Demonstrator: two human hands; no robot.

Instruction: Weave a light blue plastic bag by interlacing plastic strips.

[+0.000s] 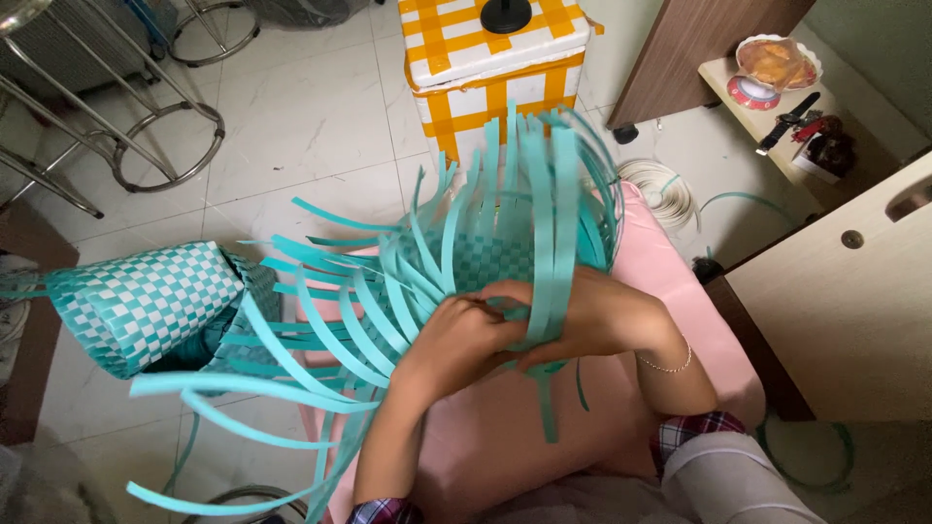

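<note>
A finished basket (146,306), checked teal and white, lies on its side on the tiled floor (301,116), left of the half-woven basket (485,257) that a person works on a pink cushion (680,311). Loose teal strips (320,330) fan out from the weave towards the finished one — some curl low over the floor, others stand upright above the woven patch. The left hand (461,340) sits at the near edge of the weave, fingers curled shut around a few strips. The right hand (592,315) lies just beside it, touching it, closed over a broad upright strip that it presses against the weave; a thin bracelet (665,367) circles that wrist. Beyond the weave stands a white box (495,58) banded with yellow tape, a black knob on its top. Right of the weave a coil of white strip (660,189) rests on the floor against the cushion's edge. Further right, a low shelf (748,107) carries a bowl (777,60) of food and a black watch (788,121) — and a pale cabinet (845,301) fills the corner nearest the right arm.
</note>
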